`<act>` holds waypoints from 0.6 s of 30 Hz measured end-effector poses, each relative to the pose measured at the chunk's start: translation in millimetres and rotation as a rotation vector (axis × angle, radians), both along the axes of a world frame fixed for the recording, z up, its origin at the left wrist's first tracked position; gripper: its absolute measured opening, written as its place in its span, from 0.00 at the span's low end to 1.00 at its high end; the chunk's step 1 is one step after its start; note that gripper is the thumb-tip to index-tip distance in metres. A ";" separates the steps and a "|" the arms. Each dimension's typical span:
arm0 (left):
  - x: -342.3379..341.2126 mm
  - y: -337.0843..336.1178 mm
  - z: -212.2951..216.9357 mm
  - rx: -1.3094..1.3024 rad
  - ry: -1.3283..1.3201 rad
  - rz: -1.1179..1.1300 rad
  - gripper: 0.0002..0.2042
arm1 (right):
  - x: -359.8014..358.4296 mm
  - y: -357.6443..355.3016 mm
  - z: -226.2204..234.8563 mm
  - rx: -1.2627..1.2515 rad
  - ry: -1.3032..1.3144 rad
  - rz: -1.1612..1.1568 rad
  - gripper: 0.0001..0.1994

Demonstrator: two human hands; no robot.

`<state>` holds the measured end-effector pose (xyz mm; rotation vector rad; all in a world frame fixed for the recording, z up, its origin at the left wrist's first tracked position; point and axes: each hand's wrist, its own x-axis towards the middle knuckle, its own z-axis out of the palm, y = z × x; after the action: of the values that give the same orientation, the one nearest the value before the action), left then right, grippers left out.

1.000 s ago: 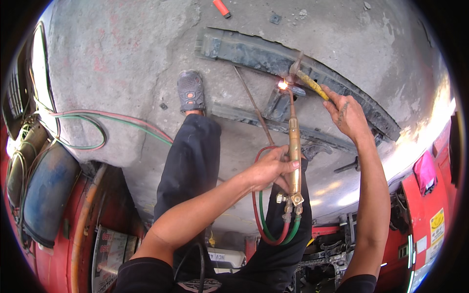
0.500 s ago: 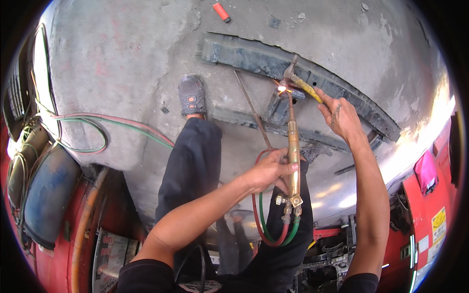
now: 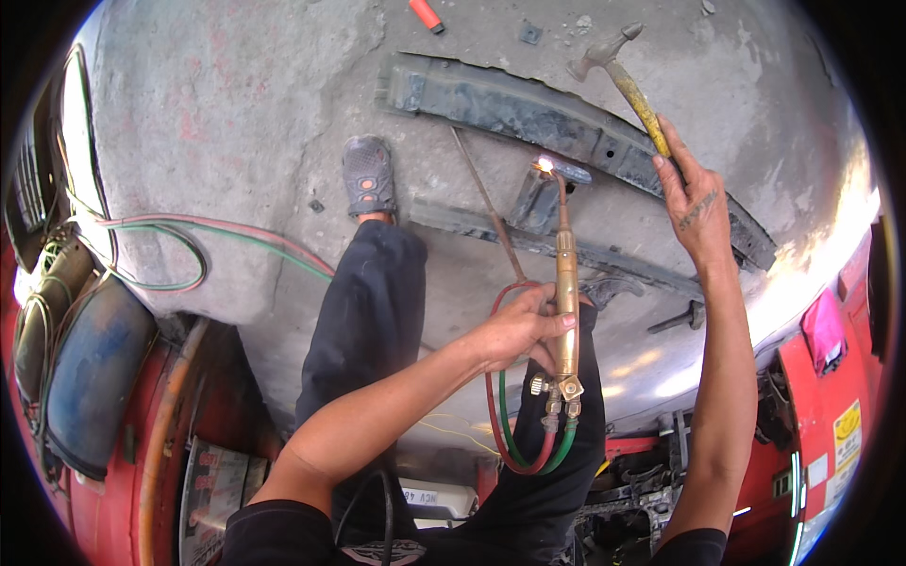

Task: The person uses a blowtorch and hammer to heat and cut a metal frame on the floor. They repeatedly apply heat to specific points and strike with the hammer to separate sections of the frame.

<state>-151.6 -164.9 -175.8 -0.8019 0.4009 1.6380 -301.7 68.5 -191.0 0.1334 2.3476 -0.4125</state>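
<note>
My left hand [image 3: 522,332] is closed around a brass gas torch [image 3: 566,302], which points away from me. A bright glow [image 3: 545,166] shows at the torch tip, against a small metal piece [image 3: 573,172] between two metal bars. Red and green hoses [image 3: 552,453] loop from the torch's valve end. My right hand [image 3: 696,208] grips the yellow handle of a hammer [image 3: 630,85], its steel head raised beyond the curved dark metal beam [image 3: 510,104]. A straighter metal bar [image 3: 585,255] lies nearer to me, and a short cross piece [image 3: 538,203] reaches toward the glow.
A thin rod [image 3: 486,203] lies by the bars. A red lighter-like object [image 3: 427,15] is on the concrete floor [image 3: 245,104] at the far side. Hoses [image 3: 226,236] trail left toward a blue cylinder [image 3: 102,373]. My shoe [image 3: 368,174] rests left of the beam; red panels flank both sides.
The hammer has lifted off the work near the glow and swung up and right with my right hand. My left hand and the torch stay nearly in place.
</note>
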 end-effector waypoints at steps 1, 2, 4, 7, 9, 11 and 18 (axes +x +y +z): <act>1.0 1.8 0.1 0.007 -0.004 -0.002 0.21 | 11.9 6.2 -9.1 0.007 -0.001 0.071 0.23; 1.0 3.2 -0.2 0.011 -0.008 -0.006 0.21 | 20.5 7.2 -16.3 0.011 -0.001 0.138 0.23; -1.9 3.6 0.2 0.013 0.001 -0.020 0.21 | 24.0 -0.6 -24.3 0.129 -0.153 0.461 0.23; -5.0 1.1 0.8 0.009 0.015 -0.033 0.20 | 11.7 -7.5 -20.4 0.133 -0.232 0.411 0.23; -2.1 0.8 -0.5 0.009 -0.005 -0.020 0.20 | 14.3 1.5 -22.3 0.077 -0.224 0.314 0.23; 0.1 0.9 -0.1 0.016 -0.010 -0.001 0.20 | 13.0 7.0 -22.6 0.048 -0.195 0.254 0.23; 3.6 0.4 -1.1 -0.005 0.002 -0.018 0.21 | -7.9 1.9 6.2 0.014 -0.033 -0.010 0.24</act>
<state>-148.0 -164.5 -176.9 -0.7985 0.4128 1.6219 -309.7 70.4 -184.8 0.1580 2.3191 -0.3956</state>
